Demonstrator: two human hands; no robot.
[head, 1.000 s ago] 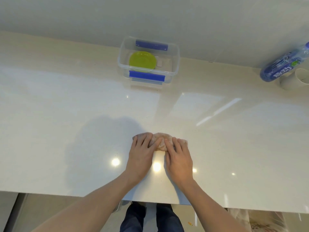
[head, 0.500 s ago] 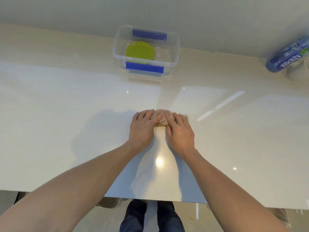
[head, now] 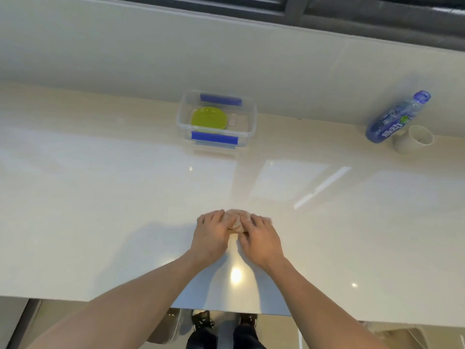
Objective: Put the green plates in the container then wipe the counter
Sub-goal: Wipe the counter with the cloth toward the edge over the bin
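A green plate lies inside the clear container with blue clips, at the back of the pale counter against the wall. In the middle of the counter a small crumpled beige cloth sits under my fingers. My left hand presses on its left side and my right hand on its right side, palms down, fingers bent over the cloth. Most of the cloth is hidden by the hands.
A blue bottle stands at the back right beside a white cup lying on its side. The counter's front edge runs below my forearms, with my feet visible on the floor under it.
Both hands pushed the cloth away from the front edge toward the container and keep pressing it. The camera has tilted up, so the wall and a window frame show.
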